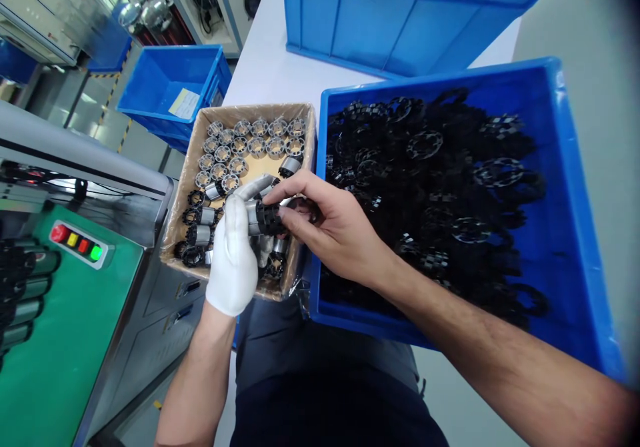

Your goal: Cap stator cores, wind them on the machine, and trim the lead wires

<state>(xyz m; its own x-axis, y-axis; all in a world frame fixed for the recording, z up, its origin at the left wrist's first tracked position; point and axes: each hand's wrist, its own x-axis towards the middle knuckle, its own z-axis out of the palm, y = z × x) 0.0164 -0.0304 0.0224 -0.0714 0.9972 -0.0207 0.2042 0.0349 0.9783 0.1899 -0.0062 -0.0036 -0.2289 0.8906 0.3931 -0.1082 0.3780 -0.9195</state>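
Observation:
My left hand [234, 253], in a white glove, is wrapped round a silver stator core [254, 217] above the cardboard box [194, 141]. My bare right hand [327, 223] pinches a black plastic end ring [270, 219] at the core's right end, thumb and forefinger on its rim. The ring and the core touch; whether the ring is fully seated cannot be made out. In the box, rows of bare silver cores stand upright at the back. Nearer me, several cores with black ends [201, 235] lie on their sides, partly hidden by my hands.
A blue bin [583, 187] heaped with black plastic rings [425, 193] stands at the right. Behind it is another large blue crate [350, 23] on the white table [265, 60]. A blue crate [150, 80] sits back left. Left, a green bench [95, 320] carries a button box [80, 243].

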